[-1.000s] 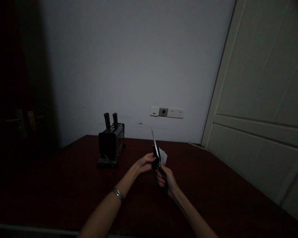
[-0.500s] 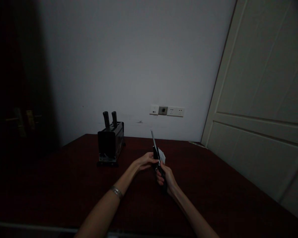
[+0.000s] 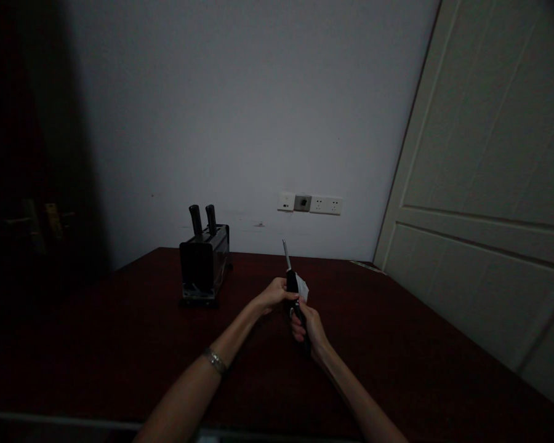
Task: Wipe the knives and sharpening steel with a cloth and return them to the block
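My right hand [image 3: 312, 327] is closed around the black handle of a knife [image 3: 287, 253], its narrow bright blade pointing up and away from me. My left hand [image 3: 276, 293] pinches a black piece [image 3: 292, 281] that covers the lower part of the blade. What kind of thing this piece is, I cannot make out. A pale, flat piece [image 3: 301, 287] shows just right of it, against the blade side. Both hands are close together above the table's middle. The left fingertips nearly meet the right thumb.
A dark knife block [image 3: 197, 269] with two black handles [image 3: 211, 219] in its top stands on the dark red table [image 3: 258, 375], left of my hands. Behind the table is a wall with sockets [image 3: 326, 205]. A pale panelled door [image 3: 480, 258] rises at the right.
The black piece in my left hand has come over the lower blade, so less of the blade shows. My right hand has barely moved.
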### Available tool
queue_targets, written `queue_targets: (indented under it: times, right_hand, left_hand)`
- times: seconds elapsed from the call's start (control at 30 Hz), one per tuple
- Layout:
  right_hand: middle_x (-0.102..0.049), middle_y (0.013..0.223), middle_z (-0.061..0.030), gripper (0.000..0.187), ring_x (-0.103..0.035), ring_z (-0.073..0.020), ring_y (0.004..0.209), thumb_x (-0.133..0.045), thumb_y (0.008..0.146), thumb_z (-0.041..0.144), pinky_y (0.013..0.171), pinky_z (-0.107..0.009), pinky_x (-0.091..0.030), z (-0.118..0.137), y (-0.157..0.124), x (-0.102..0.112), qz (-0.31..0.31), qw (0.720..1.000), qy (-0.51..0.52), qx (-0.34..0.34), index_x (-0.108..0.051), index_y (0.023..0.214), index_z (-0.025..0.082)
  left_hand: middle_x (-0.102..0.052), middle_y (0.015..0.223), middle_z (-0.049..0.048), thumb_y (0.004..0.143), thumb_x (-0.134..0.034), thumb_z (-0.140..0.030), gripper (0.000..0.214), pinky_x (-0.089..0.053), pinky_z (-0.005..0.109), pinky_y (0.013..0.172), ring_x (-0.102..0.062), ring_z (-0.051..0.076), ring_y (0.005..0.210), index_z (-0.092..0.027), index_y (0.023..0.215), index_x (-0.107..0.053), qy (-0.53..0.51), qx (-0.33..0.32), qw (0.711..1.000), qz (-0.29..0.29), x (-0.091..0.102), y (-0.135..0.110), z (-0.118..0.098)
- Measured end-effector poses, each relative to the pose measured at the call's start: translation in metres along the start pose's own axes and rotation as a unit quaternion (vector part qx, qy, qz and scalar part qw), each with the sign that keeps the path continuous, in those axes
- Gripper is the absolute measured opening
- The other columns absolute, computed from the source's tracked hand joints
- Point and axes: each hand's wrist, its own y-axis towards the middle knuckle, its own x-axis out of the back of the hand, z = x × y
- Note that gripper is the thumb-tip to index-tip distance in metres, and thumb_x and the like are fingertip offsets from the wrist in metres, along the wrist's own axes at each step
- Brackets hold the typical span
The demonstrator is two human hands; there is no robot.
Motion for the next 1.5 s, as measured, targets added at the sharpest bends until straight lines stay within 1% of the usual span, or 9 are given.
queue_targets:
  times: [0.2,0.37,0.47,0.67,0.77,1.1,1.27,1.37,1.5]
  right_hand:
    - [-0.038,0.038,0.0104,0.053,-0.025,-0.0017,0.025,-0.062,0.055,0.067,0.023,-0.015,-0.022,0.0,0.003,-0.001,-0.037,0.998,-0.039,0.015,-0.041,0.061,0.019]
    - [-0.035,0.037,0.0118,0.053,-0.025,-0.0019,0.025,-0.057,0.057,0.07,0.023,-0.015,-0.021,0.0,0.004,-0.002,-0.058,0.994,-0.085,0.031,-0.039,0.062,0.02]
    - [-0.033,0.038,0.012,0.052,-0.025,-0.002,0.025,-0.056,0.059,0.069,0.023,-0.015,-0.021,0.0,0.005,-0.003,-0.059,0.992,-0.106,0.037,-0.039,0.061,0.02]
    - [-0.033,0.039,0.0116,0.052,-0.026,-0.0024,0.025,-0.052,0.063,0.07,0.022,-0.015,-0.023,0.0,0.007,-0.002,-0.057,0.988,-0.135,0.05,-0.04,0.062,0.019]
    - [-0.033,0.038,0.0115,0.053,-0.027,-0.0026,0.025,-0.05,0.063,0.071,0.022,-0.015,-0.022,0.0,0.007,-0.002,-0.065,0.987,-0.142,0.049,-0.043,0.064,0.019]
    - [-0.032,0.038,0.0114,0.055,-0.025,-0.0021,0.025,-0.051,0.059,0.073,0.022,-0.015,-0.022,0.002,0.002,-0.007,-0.068,0.988,-0.134,0.037,-0.043,0.062,0.019]
    - [-0.032,0.038,0.0114,0.055,-0.025,-0.0018,0.026,-0.05,0.06,0.073,0.022,-0.015,-0.021,0.0,0.0,-0.01,-0.067,0.989,-0.128,0.031,-0.042,0.061,0.019]
    - [-0.032,0.038,0.0112,0.055,-0.026,-0.0018,0.027,-0.051,0.06,0.073,0.023,-0.014,-0.02,0.0,-0.002,-0.013,-0.062,0.99,-0.121,0.032,-0.042,0.061,0.019]
    - [-0.03,0.038,0.0117,0.054,-0.025,-0.0016,0.027,-0.05,0.061,0.073,0.023,-0.014,-0.02,0.0,-0.005,-0.016,-0.063,0.99,-0.124,0.031,-0.04,0.061,0.019]
  left_hand:
    - [-0.058,0.062,0.0011,0.051,-0.069,-0.016,0.016,-0.038,0.022,0.059,-0.051,0.012,0.06,-0.009,0.063,-0.062,0.038,-0.015,0.995,-0.095,-0.012,0.004,0.001]
    - [-0.058,0.062,0.0008,0.053,-0.066,-0.014,0.013,-0.038,0.022,0.061,-0.051,0.012,0.061,-0.01,0.064,-0.061,0.049,-0.03,0.991,-0.124,-0.013,0.007,0.002]
    - [-0.057,0.063,0.0004,0.054,-0.063,-0.012,0.011,-0.038,0.022,0.06,-0.05,0.011,0.06,-0.01,0.064,-0.061,0.045,-0.027,0.988,-0.146,-0.014,0.009,0.003]
    - [-0.053,0.057,-0.0018,0.056,-0.059,-0.014,0.006,-0.035,0.021,0.053,-0.047,0.01,0.054,-0.012,0.06,-0.056,0.039,-0.025,0.982,-0.182,-0.015,0.016,0.006]
    - [-0.052,0.055,-0.0022,0.057,-0.059,-0.014,0.005,-0.033,0.02,0.05,-0.046,0.009,0.05,-0.013,0.06,-0.055,0.061,-0.02,0.977,-0.204,-0.015,0.021,0.004]
    - [-0.046,0.048,-0.0035,0.059,-0.058,-0.01,0.009,-0.029,0.019,0.043,-0.04,0.007,0.043,-0.013,0.055,-0.051,0.116,-0.004,0.963,-0.243,0.006,0.046,-0.017]
    - [-0.048,0.047,-0.0022,0.062,-0.057,-0.009,0.009,-0.031,0.019,0.041,-0.042,0.007,0.04,-0.013,0.055,-0.051,0.124,0.006,0.962,-0.245,0.016,0.058,-0.031]
    - [-0.046,0.044,-0.0021,0.062,-0.058,-0.009,0.012,-0.032,0.019,0.04,-0.042,0.008,0.038,-0.013,0.055,-0.05,0.132,0.015,0.958,-0.254,0.023,0.064,-0.04]
    - [-0.046,0.041,-0.0017,0.064,-0.058,-0.009,0.009,-0.036,0.021,0.041,-0.045,0.01,0.037,-0.013,0.057,-0.052,0.143,0.029,0.952,-0.267,0.034,0.075,-0.051]
